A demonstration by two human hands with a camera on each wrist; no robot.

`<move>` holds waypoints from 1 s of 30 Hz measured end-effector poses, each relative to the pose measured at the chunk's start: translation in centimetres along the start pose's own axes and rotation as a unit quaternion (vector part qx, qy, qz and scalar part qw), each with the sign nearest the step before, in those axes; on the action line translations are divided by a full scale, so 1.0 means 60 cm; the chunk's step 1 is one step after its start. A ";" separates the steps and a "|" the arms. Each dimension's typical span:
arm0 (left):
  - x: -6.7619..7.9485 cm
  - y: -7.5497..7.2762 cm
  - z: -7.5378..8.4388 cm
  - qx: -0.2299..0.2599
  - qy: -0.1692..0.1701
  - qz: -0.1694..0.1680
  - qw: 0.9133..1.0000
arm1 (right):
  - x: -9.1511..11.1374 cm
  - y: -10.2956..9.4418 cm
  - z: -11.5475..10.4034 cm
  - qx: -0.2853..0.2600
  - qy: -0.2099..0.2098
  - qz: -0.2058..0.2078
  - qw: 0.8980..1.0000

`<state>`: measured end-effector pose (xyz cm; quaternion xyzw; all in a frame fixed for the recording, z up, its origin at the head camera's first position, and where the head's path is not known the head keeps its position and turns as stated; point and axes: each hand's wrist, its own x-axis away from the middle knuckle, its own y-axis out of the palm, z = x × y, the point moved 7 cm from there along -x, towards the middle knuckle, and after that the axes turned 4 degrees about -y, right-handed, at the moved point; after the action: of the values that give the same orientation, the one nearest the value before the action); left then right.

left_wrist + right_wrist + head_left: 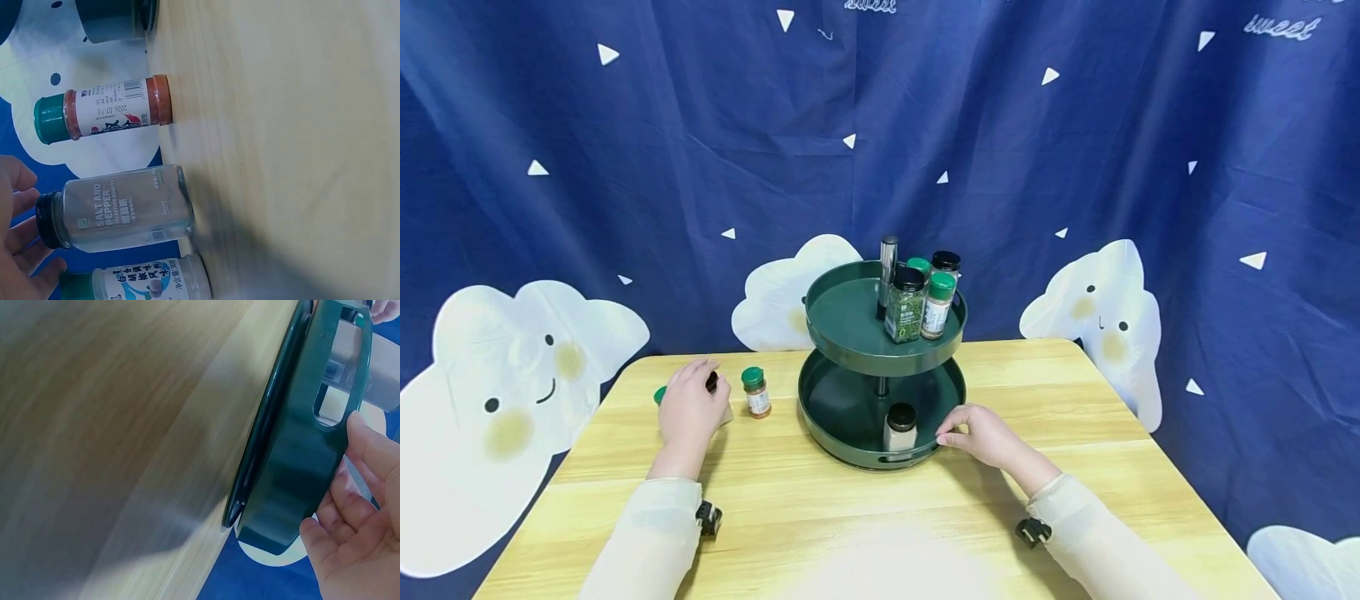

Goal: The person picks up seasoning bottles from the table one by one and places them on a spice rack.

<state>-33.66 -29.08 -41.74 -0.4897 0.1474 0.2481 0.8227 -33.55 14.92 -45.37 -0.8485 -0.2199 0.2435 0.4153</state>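
Observation:
My left hand [691, 404] is at the black cap of a clear salt and pepper jar [128, 209] standing on the table. Its fingers spread loosely around the cap, with the thumb apart from it. Close by on either side stand a white-labelled shaker with a green cap [150, 281] and a red spice shaker [756, 393], also green-capped. On the right, my right hand [983, 433] pinches the rim of the lower tray of a dark green two-tier rotating rack [290, 462]. Inside that tray, near the hand, sits a black-capped jar [900, 429].
The upper tray [842, 312] carries several bottles, among them a black-capped jar of green herbs [906, 308] and a green-capped shaker [937, 310], beside the metal post [888, 267]. A blue cloud-print curtain [850, 192] hangs behind the wooden table [820, 517].

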 end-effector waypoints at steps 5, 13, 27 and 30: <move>-0.002 0.004 -0.006 -0.012 -0.005 -0.013 1.000 | 0.000 -0.001 -0.001 0.001 -0.001 0.002 1.000; -0.004 0.009 -0.009 -0.034 -0.006 -0.039 0.999 | 0.001 -0.001 -0.003 0.003 0.001 0.001 1.000; 0.000 0.007 -0.001 -0.039 0.019 -0.037 0.998 | 0.001 -0.001 -0.002 -0.002 -0.001 0.005 1.000; 0.004 0.006 0.000 -0.032 0.026 -0.030 0.999 | 0.001 0.001 -0.002 0.001 -0.001 0.004 1.000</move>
<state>-33.67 -28.87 -42.14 -0.5261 0.1461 0.2152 0.8097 -33.41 14.84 -45.35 -0.8488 -0.2164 0.2467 0.4146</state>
